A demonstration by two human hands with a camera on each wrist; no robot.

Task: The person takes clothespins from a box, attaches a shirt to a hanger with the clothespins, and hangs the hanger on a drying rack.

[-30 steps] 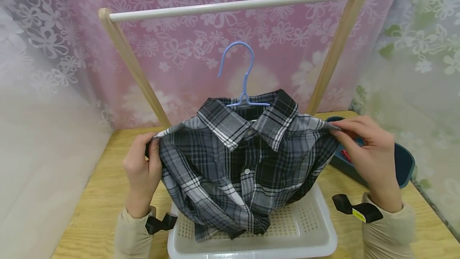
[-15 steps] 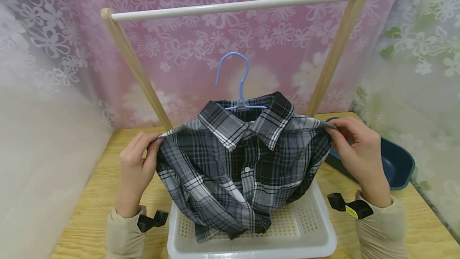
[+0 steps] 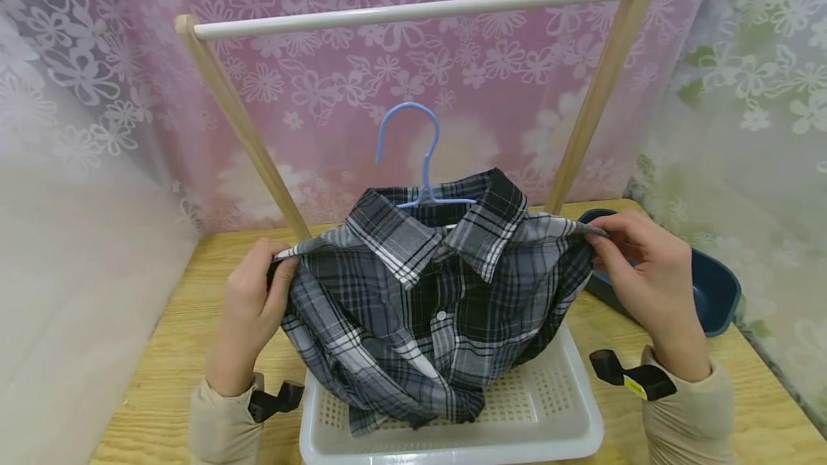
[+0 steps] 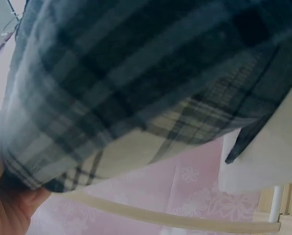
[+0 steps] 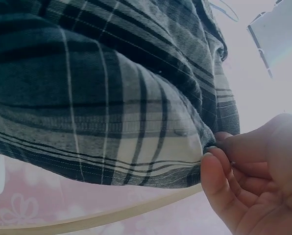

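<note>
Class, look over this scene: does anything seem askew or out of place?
Yes. The hanger hook leans left and hangs on nothing; the rail above is bare. The shirt bunches into the white basket while the left hand and right hand pinch its shoulders.

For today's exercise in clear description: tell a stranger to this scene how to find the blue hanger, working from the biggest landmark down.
Start at the wooden rack with its white rail at the back of the table. Below the rail, both hands hold a plaid shirt by the shoulders above a white basket. The hanger rises from the shirt's collar: it is the only thin, pale blue hook here.
</note>
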